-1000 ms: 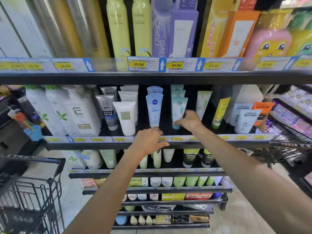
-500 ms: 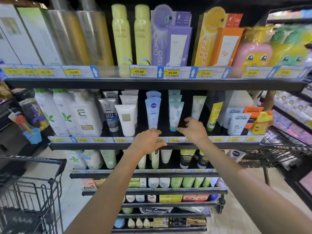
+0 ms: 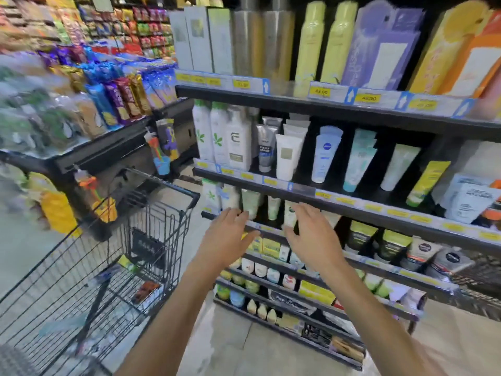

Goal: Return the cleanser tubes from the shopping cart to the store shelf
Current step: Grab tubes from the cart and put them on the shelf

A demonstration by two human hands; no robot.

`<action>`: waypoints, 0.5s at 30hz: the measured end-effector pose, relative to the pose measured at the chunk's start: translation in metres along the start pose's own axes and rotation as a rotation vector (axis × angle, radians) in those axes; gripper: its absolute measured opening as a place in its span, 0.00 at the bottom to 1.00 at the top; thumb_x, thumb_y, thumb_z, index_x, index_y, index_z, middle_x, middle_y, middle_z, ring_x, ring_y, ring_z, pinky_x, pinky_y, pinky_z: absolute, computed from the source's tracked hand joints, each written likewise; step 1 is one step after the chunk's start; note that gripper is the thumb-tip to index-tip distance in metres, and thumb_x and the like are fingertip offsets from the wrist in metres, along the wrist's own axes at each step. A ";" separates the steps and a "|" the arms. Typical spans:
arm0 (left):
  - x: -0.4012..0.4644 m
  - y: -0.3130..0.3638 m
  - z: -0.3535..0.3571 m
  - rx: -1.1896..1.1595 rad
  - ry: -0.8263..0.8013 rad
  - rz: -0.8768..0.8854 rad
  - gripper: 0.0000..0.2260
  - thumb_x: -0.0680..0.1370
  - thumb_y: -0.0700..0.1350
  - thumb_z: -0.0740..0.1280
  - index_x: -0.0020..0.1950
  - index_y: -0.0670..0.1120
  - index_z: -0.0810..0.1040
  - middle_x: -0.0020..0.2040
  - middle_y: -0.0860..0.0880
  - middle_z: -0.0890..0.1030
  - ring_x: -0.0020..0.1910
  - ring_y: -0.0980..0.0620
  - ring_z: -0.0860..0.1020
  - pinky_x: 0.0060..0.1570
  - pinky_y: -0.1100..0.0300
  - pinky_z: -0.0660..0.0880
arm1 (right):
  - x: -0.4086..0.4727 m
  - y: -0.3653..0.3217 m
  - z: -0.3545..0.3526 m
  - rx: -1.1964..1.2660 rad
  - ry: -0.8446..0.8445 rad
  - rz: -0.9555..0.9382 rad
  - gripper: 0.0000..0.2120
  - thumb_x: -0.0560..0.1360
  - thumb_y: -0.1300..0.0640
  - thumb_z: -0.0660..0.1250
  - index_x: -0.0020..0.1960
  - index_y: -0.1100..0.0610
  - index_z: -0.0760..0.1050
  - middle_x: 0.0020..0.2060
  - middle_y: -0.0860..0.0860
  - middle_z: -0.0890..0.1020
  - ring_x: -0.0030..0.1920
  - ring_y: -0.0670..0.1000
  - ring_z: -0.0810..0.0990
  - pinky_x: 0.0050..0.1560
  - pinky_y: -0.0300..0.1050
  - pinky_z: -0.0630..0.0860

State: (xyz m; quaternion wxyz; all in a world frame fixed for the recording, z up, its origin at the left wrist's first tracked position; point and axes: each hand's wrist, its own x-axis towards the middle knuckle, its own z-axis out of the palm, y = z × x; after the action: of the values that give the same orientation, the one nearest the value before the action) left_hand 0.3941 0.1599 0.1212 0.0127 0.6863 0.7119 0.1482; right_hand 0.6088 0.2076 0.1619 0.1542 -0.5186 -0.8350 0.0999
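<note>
A: Hands? Holding anything?

B: No. Left hand (image 3: 229, 234) and right hand (image 3: 311, 234) both empty, fingers spread, palms facing the shelf (image 3: 325, 206), hanging in front of its lower rows, touching nothing.

A: Cleanser tubes?

B: Row of tubes (image 3: 325, 156) stands cap-down on the middle shelf, labels out so they face shoppers. Blue-capped one (image 3: 356, 164) leans a bit.

A: Cart?

B: Shopping cart (image 3: 151, 221) sits just left of the shelf, close so the reach is short. A few small items lie in its basket (image 3: 127, 263); too blurred to say if they're tubes.

A: Step?

B: Probably between tubes, likely heading to the cart for another.
</note>
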 end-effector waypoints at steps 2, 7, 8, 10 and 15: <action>-0.040 -0.026 -0.009 0.023 -0.004 -0.080 0.28 0.84 0.61 0.59 0.78 0.44 0.67 0.74 0.44 0.71 0.74 0.43 0.67 0.73 0.49 0.65 | -0.011 -0.034 0.013 0.012 -0.059 -0.058 0.30 0.84 0.44 0.60 0.81 0.55 0.61 0.79 0.53 0.65 0.79 0.53 0.62 0.78 0.49 0.62; -0.132 -0.094 -0.021 0.074 -0.005 -0.303 0.30 0.83 0.63 0.57 0.76 0.43 0.68 0.73 0.42 0.71 0.72 0.40 0.68 0.72 0.45 0.66 | -0.030 -0.118 0.052 -0.004 -0.186 -0.233 0.28 0.84 0.46 0.60 0.81 0.54 0.61 0.79 0.52 0.65 0.78 0.53 0.64 0.75 0.50 0.65; -0.150 -0.107 -0.022 0.077 -0.004 -0.346 0.29 0.83 0.63 0.57 0.75 0.44 0.69 0.72 0.42 0.72 0.71 0.40 0.69 0.71 0.45 0.67 | -0.032 -0.133 0.064 0.003 -0.211 -0.256 0.28 0.84 0.46 0.61 0.81 0.54 0.61 0.79 0.52 0.65 0.78 0.54 0.65 0.74 0.51 0.66; -0.183 -0.131 -0.021 0.058 0.002 -0.423 0.27 0.83 0.63 0.58 0.73 0.45 0.71 0.70 0.43 0.73 0.69 0.40 0.70 0.69 0.45 0.69 | -0.034 -0.164 0.090 0.001 -0.262 -0.316 0.29 0.83 0.45 0.62 0.81 0.54 0.61 0.78 0.53 0.66 0.77 0.55 0.64 0.74 0.51 0.66; -0.252 -0.196 -0.014 0.017 -0.016 -0.580 0.28 0.80 0.65 0.58 0.70 0.46 0.74 0.66 0.44 0.76 0.67 0.40 0.73 0.66 0.48 0.70 | -0.034 -0.250 0.153 -0.018 -0.388 -0.455 0.30 0.84 0.46 0.62 0.82 0.55 0.58 0.79 0.54 0.64 0.79 0.55 0.60 0.76 0.48 0.59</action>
State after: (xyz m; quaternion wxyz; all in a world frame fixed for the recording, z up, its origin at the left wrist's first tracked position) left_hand 0.2144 -0.0929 0.0431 0.0543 0.4553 0.8796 0.1267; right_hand 0.3589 0.0655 0.0956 0.0057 -0.2907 -0.9446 0.1525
